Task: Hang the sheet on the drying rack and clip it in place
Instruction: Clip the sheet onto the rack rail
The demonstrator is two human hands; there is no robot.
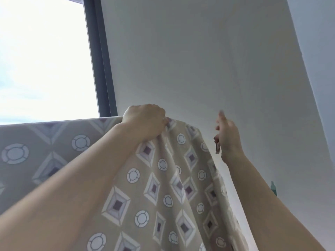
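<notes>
- Left hand [145, 122] is closed in a fist on the top edge of the sheet [154, 192], bunching the patterned cloth where it goes over what I take to be the rack's top bar; the bar itself is hidden under the fabric.
- Leftward of that fist the sheet lies flat and taut; to its right it falls in loose folds.
- Right hand [227, 134] is apart from the cloth, fingers partly curled round a small clip [217, 148], blurred.
- Best kept pinned until the clip bites over that gathered edge.
- No containers show.
</notes>
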